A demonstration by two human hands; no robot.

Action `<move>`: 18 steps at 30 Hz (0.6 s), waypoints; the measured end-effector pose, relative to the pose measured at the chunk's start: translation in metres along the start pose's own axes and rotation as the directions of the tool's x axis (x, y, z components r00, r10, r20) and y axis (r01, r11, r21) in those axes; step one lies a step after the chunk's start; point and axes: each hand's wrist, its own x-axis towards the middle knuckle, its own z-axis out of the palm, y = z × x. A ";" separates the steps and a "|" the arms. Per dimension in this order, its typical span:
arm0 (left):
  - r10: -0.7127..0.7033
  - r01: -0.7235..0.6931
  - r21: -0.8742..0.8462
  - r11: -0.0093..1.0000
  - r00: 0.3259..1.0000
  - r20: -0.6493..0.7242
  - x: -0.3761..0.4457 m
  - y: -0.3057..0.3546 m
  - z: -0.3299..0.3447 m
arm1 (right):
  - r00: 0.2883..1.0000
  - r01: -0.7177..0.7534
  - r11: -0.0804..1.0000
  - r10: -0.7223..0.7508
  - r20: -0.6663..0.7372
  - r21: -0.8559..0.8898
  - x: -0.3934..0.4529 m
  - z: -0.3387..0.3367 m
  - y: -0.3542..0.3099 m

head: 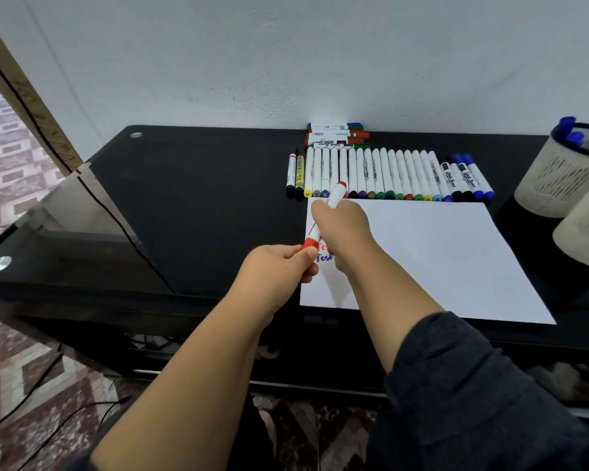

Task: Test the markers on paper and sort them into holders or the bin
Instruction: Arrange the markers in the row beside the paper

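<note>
A red whiteboard marker point(330, 205), judged light, rigid and smooth, is held above the near-left corner of the test paper point(432, 253), its barrel enclosed in the right hand point(346, 229) grip and its red cap point(310, 244) pinched by the left hand point(279, 270).

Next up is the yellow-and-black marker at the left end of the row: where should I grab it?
Pinch the yellow-and-black marker mid-barrel from above, fingers on its left and right flanks. It lies flat on the black desk, pointing toward the wall, close between the red-labelled marker and the white row, so flank room is tight.
</note>
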 end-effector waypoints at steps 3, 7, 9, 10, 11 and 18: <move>-0.042 0.049 -0.109 0.993 0.997 0.065 -0.001 -0.003 -0.004 | 0.998 0.000 1.000 -0.002 0.058 0.027 0.001 0.001 0.000; -0.061 0.065 -0.125 0.990 0.997 0.040 0.000 -0.004 -0.005 | 0.999 -0.017 1.000 0.016 0.039 0.025 0.003 0.006 0.002; -0.061 0.061 -0.087 0.994 0.998 0.003 0.002 -0.003 -0.005 | 0.999 -0.037 0.999 0.037 0.010 0.002 0.003 0.008 0.002; -0.061 0.061 -0.088 0.994 0.998 -0.005 0.003 -0.003 -0.005 | 0.999 -0.048 0.999 0.048 0.003 -0.002 0.003 0.009 0.001; -0.063 0.062 -0.100 0.993 0.998 -0.002 0.003 -0.004 -0.005 | 0.999 -0.054 0.999 0.054 0.003 0.003 0.003 0.009 0.001; -0.098 0.110 -0.246 0.963 0.993 0.062 0.000 -0.009 -0.009 | 0.998 -0.033 0.999 0.031 0.054 0.027 0.001 0.010 -0.001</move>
